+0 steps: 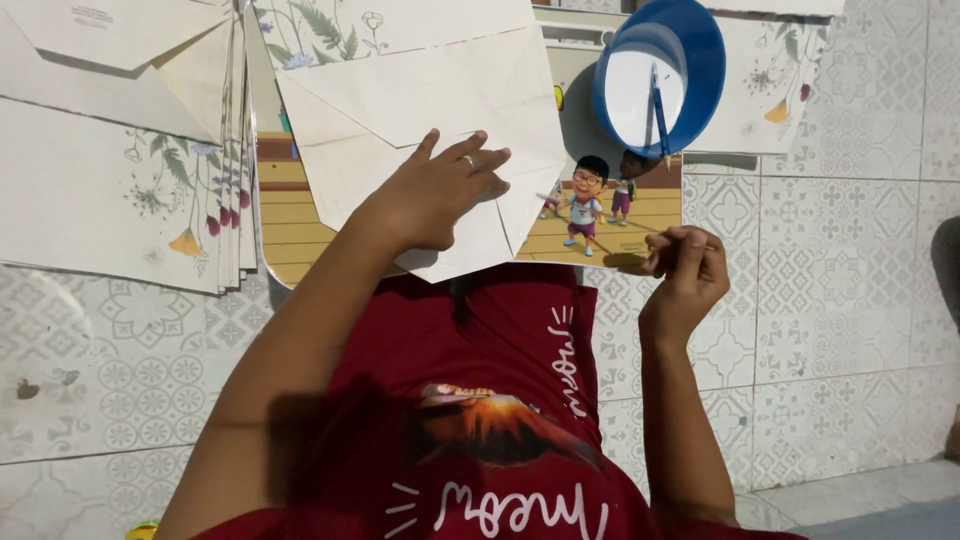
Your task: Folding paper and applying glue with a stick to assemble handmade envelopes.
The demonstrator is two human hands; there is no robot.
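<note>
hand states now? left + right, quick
Left hand: open, fingers spread, pressing flat on the cream envelope.
Right hand: fingers curled and pinched together; whether it holds anything cannot be told.

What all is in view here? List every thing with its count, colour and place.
Envelope: one, cream, flap open, on the cartoon board under the left hand.
Envelope stack: several, cream with flower prints, far left on the floor.
Cartoon board: one, yellow-brown with cartoon figures, centre, beneath the envelope.
Bowl: one, blue, top right, on the board's upper edge.
Brush: one, blue handle, standing in the bowl.
Floral sheet: one, cream, right of the bowl.
Tiled floor: grey-white pattern, all around.
Shirt: one, red, bottom centre.
Left hand: flat on the envelope, ring on one finger.
Right hand: fingers pinched, off the board's lower right corner.
</note>
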